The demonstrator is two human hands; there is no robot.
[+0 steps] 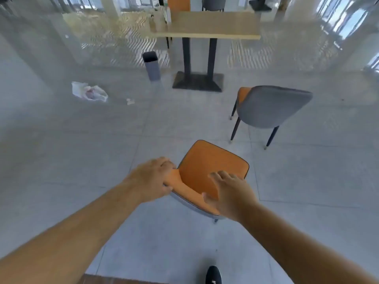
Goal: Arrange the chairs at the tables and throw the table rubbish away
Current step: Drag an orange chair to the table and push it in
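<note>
I'm on the chair step: left hand [152, 178] clenched on the backrest edge of the orange-seated, grey-backed chair [207, 171], right hand [231, 194] laid on the backrest top w/ fingers [220, 177] spread, not visibly clamped. Chair sits well short of the light wooden bench on twin black posts [207, 25]. Next move, I reckon — push it fwd to the bench, beside the second grey-backed chair [272, 106]. Glossy grey tiled floor [82, 160]; crumpled white plastic bag [89, 92] and paper scrap [130, 101] lie left of the bench base, near the grey square bin [151, 66].
</note>
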